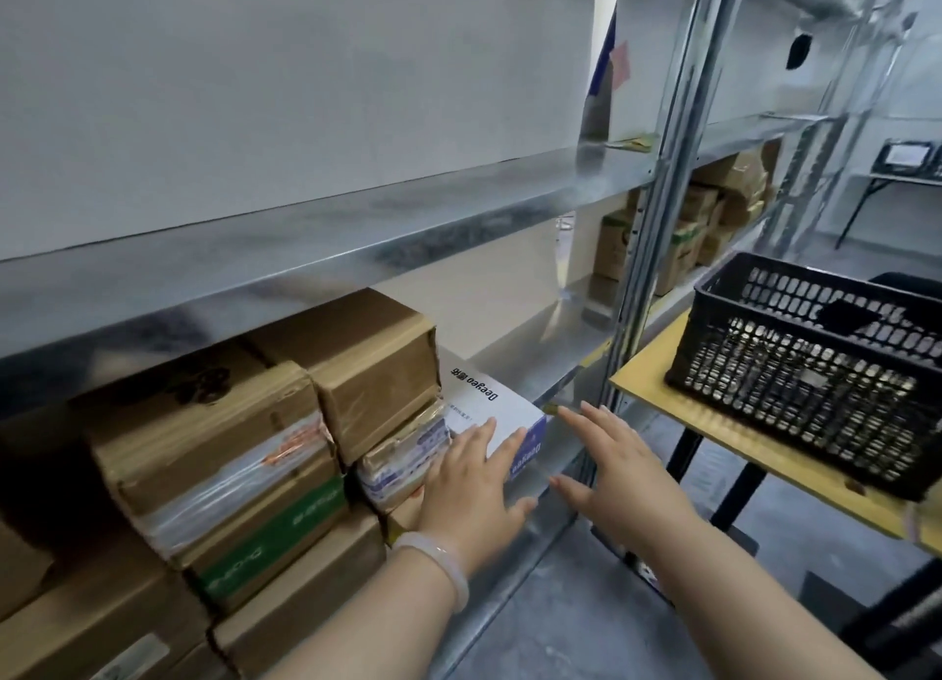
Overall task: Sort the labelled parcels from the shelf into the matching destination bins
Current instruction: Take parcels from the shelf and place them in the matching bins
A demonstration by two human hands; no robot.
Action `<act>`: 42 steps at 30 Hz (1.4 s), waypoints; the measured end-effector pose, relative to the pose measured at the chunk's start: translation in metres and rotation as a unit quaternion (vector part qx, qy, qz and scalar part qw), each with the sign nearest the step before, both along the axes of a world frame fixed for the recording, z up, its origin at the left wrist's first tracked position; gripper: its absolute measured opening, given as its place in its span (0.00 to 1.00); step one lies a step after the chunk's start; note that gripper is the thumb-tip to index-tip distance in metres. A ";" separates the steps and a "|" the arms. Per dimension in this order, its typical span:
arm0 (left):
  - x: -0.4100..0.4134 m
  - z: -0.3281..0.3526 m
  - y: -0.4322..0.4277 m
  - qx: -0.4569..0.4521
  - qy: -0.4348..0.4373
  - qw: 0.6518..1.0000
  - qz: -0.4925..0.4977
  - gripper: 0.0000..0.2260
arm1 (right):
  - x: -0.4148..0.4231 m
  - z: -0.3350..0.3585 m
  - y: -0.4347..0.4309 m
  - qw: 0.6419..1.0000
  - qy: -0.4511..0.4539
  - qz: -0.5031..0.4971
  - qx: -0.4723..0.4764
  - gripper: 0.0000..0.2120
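A white box with blue print (484, 399) lies on the metal shelf (540, 368), right of a stack of brown cardboard parcels (357, 368). My left hand (474, 480) rests on the box's near corner with straight fingers laid over its top and front. My right hand (617, 460) hovers just right of the box with fingers spread and holds nothing. A black plastic crate (810, 368) stands on a yellow-topped table (713, 424) to the right.
More taped cardboard parcels (214, 455) fill the shelf's left part. A steel upright (647, 231) stands between shelf and table. Further boxes (688, 231) sit on the neighbouring shelf bay. Grey floor lies below.
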State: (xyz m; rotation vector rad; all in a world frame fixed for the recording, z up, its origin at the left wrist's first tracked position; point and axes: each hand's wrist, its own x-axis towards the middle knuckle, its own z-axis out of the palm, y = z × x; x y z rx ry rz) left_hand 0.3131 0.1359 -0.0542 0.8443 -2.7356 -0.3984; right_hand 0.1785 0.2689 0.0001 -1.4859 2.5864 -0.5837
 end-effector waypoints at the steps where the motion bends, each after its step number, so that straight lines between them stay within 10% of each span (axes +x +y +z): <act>1: -0.008 -0.003 -0.005 0.006 -0.002 1.000 0.005 0.33 | -0.010 -0.003 -0.013 1.000 -0.007 0.014 -0.005 0.37; 24: -0.149 -0.051 -0.083 0.095 -0.103 0.934 0.328 0.33 | -0.185 -0.085 -0.215 0.944 -0.134 0.286 0.099 0.33; 36: -0.156 -0.039 -0.089 0.263 0.001 0.853 0.451 0.34 | -0.187 -0.104 -0.224 0.861 -0.434 0.246 0.099 0.26; 42: -0.161 -0.032 -0.074 0.250 0.106 0.872 0.408 0.34 | -0.193 -0.081 -0.187 0.864 -0.454 0.218 0.022 0.29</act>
